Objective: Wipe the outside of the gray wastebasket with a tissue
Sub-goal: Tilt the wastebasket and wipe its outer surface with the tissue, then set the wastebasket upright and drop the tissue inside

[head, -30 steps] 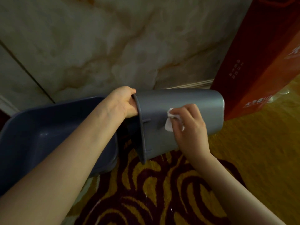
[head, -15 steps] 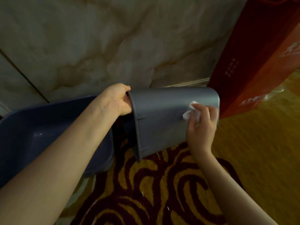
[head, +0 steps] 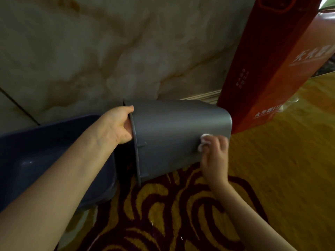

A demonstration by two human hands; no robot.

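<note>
Red box crowding the gray wastebasket base, blue bin at its mouth, carpet below open

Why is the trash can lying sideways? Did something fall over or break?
Nothing is broken or spilled. The gray wastebasket is on its side because the left hand grips its rim, holding it tipped, while the right hand presses a tissue against its side, near the bottom.

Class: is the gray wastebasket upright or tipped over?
Tipped on its side: the gray wastebasket has its rim facing left, gripped by the left hand, base pointing right.
</note>
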